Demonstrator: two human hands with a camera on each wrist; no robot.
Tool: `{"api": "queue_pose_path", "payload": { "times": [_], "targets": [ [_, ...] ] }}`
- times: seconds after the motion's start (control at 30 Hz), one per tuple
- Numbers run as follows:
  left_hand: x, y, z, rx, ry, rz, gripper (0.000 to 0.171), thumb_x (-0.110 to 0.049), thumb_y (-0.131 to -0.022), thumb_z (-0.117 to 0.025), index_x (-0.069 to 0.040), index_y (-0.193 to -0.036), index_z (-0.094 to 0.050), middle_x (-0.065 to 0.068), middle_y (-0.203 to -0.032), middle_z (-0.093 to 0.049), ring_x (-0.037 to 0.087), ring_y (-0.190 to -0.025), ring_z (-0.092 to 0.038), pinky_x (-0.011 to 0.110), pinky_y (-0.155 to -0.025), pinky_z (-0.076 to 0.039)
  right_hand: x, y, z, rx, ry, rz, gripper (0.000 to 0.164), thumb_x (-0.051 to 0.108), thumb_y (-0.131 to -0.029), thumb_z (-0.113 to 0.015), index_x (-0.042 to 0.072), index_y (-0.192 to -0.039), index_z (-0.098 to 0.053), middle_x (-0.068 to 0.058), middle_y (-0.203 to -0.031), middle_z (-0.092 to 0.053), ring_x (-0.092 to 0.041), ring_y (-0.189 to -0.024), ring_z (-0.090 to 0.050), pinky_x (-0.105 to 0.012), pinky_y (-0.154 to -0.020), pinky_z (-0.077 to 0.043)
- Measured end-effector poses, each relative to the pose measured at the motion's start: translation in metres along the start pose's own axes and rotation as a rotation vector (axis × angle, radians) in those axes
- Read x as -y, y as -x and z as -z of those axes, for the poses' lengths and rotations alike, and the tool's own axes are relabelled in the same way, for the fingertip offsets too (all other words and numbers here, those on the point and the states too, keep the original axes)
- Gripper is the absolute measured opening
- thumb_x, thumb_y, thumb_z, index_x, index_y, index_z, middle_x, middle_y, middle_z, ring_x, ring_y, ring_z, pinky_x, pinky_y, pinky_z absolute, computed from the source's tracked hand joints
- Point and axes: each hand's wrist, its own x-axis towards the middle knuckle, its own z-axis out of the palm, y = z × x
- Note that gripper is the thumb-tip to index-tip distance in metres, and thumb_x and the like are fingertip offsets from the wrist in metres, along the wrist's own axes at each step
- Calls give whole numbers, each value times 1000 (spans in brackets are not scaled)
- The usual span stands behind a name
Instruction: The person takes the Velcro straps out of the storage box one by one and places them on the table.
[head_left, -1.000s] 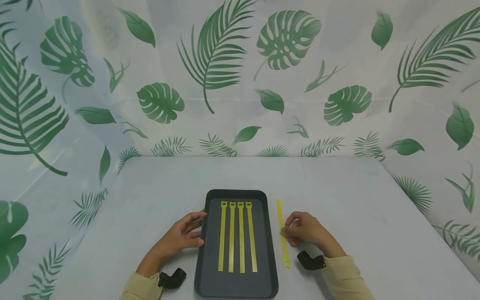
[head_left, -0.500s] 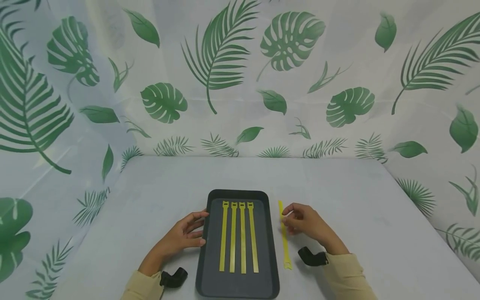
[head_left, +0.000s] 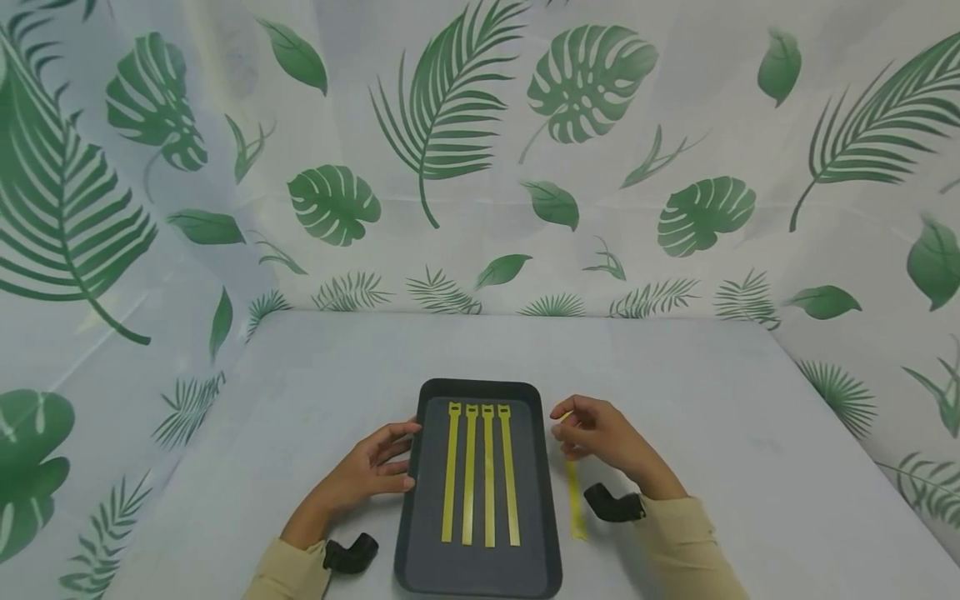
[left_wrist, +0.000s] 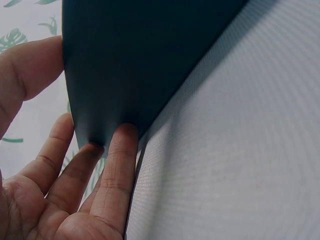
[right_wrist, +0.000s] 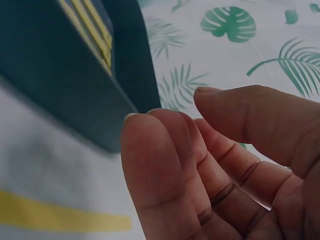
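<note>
Several yellow cable ties with slotted heads (head_left: 471,475) lie side by side, lengthwise, in a dark grey tray (head_left: 480,577). My left hand (head_left: 360,473) is at the tray's left side. In the left wrist view, its fingertips (left_wrist: 124,134) touch the outer wall and the thumb meets the rim. Another yellow cable tie (head_left: 576,504) lies on the table right of the tray. Over that tie's far end is my right hand (head_left: 596,429), hiding part of it. The right wrist view shows loosely bent fingers (right_wrist: 152,160), the thumb apart, and nothing between them.
The table (head_left: 675,367) has a white cover. Behind it and along both sides hangs a white curtain (head_left: 465,208) printed with green leaves. A black wrist mount (head_left: 615,503) sticks out near the right sleeve, and another wrist mount (head_left: 351,553) near the left.
My right hand has moved away from me along the loose cable tie, from its middle to its far end. My left hand stays at the tray. The head view has shifted slightly.
</note>
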Motion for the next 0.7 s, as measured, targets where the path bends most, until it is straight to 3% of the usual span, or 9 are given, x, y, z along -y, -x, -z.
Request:
{"api": "queue_pose_path", "payload": {
  "times": [0.3, 0.57, 0.7],
  "targets": [
    [1, 1, 1, -8, 2, 7, 79, -9, -97, -81, 13, -158, -37, 34, -174, -17, 57, -154, -33, 29, -114, -51, 11, -9, -9, 22, 4, 13, 30, 4, -104, -70, -14, -126, -60, -11, -93, -70, -24, -80, -70, -36, -72, -67],
    [1, 0, 1, -11, -8, 10, 79, -9, -96, -81, 13, -158, -38, 34, -174, -17, 57, -154, -32, 30, -115, -51, 17, -16, -14, 56, 10, 44, 30, 6, -105, -70, -13, -127, -60, -19, -97, -68, -25, -82, -71, -42, -74, -68],
    [0, -1, 2, -13, -6, 25, 79, -9, -96, -82, 12, -158, -38, 32, -175, -17, 55, -155, -32, 30, -115, -50, 18, -21, -17, 76, 17, 68, 30, 5, -105, -69, -14, -126, -60, -16, -98, -68, -25, -84, -72, -42, -75, -68]
  ]
}}
